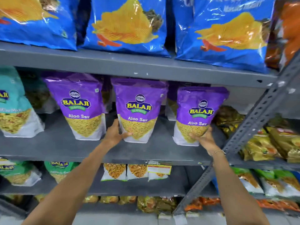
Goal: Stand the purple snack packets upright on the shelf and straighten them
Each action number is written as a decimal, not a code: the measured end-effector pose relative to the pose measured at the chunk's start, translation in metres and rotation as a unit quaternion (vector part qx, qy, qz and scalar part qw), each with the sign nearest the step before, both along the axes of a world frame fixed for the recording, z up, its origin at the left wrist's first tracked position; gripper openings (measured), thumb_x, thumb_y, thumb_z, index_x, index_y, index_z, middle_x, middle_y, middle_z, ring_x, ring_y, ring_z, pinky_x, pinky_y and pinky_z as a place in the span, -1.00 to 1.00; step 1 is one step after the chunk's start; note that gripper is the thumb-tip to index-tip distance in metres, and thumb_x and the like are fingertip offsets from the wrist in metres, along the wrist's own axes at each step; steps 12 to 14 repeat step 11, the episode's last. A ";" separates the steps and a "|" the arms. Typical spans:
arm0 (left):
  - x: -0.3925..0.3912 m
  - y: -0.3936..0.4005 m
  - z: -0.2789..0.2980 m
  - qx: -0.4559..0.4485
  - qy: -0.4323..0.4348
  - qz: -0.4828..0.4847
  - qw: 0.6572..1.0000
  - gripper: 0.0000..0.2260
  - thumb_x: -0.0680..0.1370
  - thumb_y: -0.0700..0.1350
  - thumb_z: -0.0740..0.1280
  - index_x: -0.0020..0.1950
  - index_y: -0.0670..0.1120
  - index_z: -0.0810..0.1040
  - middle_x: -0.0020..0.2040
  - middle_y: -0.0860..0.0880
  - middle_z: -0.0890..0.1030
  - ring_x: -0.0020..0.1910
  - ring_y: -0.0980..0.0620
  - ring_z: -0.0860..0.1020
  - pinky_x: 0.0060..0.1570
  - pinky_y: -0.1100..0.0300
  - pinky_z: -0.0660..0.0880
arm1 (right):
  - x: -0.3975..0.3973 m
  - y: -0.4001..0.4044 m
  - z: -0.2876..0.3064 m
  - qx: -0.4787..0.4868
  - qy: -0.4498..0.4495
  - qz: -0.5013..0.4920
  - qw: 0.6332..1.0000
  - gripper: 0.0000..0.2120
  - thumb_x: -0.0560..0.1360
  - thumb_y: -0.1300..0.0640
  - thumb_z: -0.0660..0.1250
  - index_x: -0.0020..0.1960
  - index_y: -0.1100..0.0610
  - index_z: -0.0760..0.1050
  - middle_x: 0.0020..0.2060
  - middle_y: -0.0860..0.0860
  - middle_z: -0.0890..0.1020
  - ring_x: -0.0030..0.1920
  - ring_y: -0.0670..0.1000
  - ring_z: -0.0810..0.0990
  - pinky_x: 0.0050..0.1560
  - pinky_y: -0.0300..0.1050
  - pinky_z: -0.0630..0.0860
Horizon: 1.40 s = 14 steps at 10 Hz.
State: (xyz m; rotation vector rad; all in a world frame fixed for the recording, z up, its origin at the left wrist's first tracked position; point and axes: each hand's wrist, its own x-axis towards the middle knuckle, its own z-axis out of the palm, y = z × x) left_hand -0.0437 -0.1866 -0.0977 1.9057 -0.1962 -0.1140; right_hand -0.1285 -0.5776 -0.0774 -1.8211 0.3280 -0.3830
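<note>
I see three purple packets standing on the grey shelf (65, 146). My left hand (116, 133) grips the lower left edge of the middle packet (138, 109), I think to turn it square to the front. My right hand (203, 138) cups the bottom right corner of the right packet (198, 114), which leans a little to the left. The left packet (79, 103) stands free. More purple packets stand behind, mostly hidden. The fingers behind the packets I cannot see.
</note>
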 end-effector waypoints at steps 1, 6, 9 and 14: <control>-0.014 -0.013 0.013 -0.035 -0.010 0.018 0.999 -0.48 0.36 -0.22 0.51 0.18 -0.06 0.28 0.16 -0.08 0.52 0.16 -0.07 0.52 0.19 0.01 0.47 | 0.004 -0.002 -0.003 0.016 0.006 -0.003 1.000 -0.09 -0.07 -0.01 0.68 0.16 0.07 0.31 0.10 0.08 0.58 0.07 0.07 0.57 0.18 0.04 0.55; -0.012 -0.015 0.009 -0.040 0.006 0.013 0.999 -0.53 0.40 -0.30 0.45 0.13 0.01 0.29 0.08 0.04 0.55 0.11 -0.01 0.54 0.14 0.09 0.46 | 0.001 0.019 0.003 0.010 -0.008 0.026 1.000 -0.24 0.12 0.19 0.66 0.21 0.17 0.36 0.08 0.11 0.61 0.02 -0.04 0.62 -0.22 -0.44 0.54; -0.018 -0.018 0.011 -0.049 0.052 0.040 0.997 -0.43 0.40 -0.27 0.46 0.32 -0.16 0.27 0.27 -0.10 0.50 0.24 -0.07 0.49 0.29 -0.05 0.42 | -0.008 0.016 0.009 0.022 0.028 0.034 0.999 -0.12 0.19 0.16 0.63 0.33 0.11 0.18 0.20 0.07 0.48 0.20 0.06 0.50 0.11 -0.07 0.48; -0.044 -0.028 -0.006 0.053 0.021 0.130 0.990 -0.39 0.44 -0.23 0.43 0.41 -0.23 0.22 0.34 -0.12 0.44 0.26 -0.14 0.46 0.28 -0.08 0.41 | -0.019 0.029 -0.008 -0.027 0.004 -0.058 0.998 0.21 0.00 -0.27 0.61 0.44 0.06 0.04 0.38 0.11 0.30 0.38 0.11 0.32 0.38 0.17 0.35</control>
